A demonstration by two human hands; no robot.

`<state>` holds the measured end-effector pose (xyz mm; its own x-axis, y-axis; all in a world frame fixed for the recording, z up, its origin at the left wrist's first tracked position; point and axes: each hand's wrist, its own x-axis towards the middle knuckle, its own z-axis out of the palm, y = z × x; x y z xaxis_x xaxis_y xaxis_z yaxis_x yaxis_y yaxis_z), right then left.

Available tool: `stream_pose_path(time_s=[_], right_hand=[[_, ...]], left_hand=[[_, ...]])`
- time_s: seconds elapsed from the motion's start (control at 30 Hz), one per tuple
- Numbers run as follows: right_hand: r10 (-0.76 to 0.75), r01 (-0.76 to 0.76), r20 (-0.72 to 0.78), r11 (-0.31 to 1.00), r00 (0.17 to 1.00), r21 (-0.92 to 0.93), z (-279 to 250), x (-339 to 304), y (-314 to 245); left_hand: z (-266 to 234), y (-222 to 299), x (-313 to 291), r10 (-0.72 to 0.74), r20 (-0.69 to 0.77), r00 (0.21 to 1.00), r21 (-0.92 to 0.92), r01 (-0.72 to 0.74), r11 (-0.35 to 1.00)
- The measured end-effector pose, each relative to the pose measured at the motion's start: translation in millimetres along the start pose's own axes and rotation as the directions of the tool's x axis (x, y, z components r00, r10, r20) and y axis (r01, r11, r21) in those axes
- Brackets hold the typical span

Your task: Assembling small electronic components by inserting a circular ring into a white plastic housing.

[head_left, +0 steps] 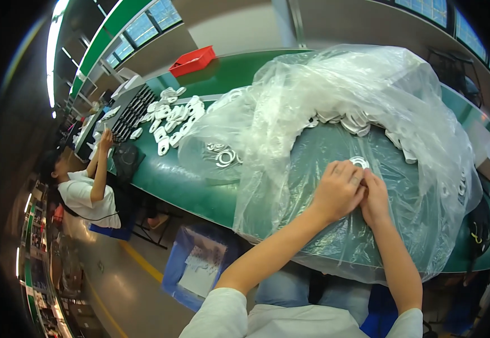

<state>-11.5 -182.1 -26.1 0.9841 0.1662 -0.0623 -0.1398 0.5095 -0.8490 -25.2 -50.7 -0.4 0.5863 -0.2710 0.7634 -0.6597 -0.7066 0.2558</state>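
Observation:
My left hand [338, 188] and my right hand [375, 198] meet over the clear plastic sheet on the table. Between their closed fingers sits a small white part with a ring-shaped end [359, 161], its lower portion hidden by my fingers. Beyond my hands, a heap of similar white parts [355, 123] peeks out from under the bunched edge of the clear plastic bag [357, 79]. A few white rings [226, 158] show through the plastic on the left.
Loose white parts [169, 121] are scattered on the green table [194, 186] beside black stacked trays [133, 112]. A red bin [193, 61] stands at the back. A co-worker [90, 186] sits at the left, hands raised. A blue bin [180, 267] is on the floor.

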Motion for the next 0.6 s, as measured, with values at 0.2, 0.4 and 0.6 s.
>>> stream_pose_path(time_s=[0.2,0.4,0.6], right_hand=[[0.072,-0.072,-0.014,0.997,0.997,-0.001,5,-1,-10],[0.113,-0.114,-0.015,0.993,0.993,-0.023,2,0,-12],[0.139,-0.139,0.021,0.990,0.990,-0.021,8,-2,-13]], left_hand=[[-42,7,3,0.067,0.115,0.991,-0.038,-0.063,0.997],[-144,-58,-39,-0.472,-0.258,0.843,0.013,0.491,0.871],[-181,-175,-68,-0.453,0.006,0.892,0.523,0.383,0.761]])
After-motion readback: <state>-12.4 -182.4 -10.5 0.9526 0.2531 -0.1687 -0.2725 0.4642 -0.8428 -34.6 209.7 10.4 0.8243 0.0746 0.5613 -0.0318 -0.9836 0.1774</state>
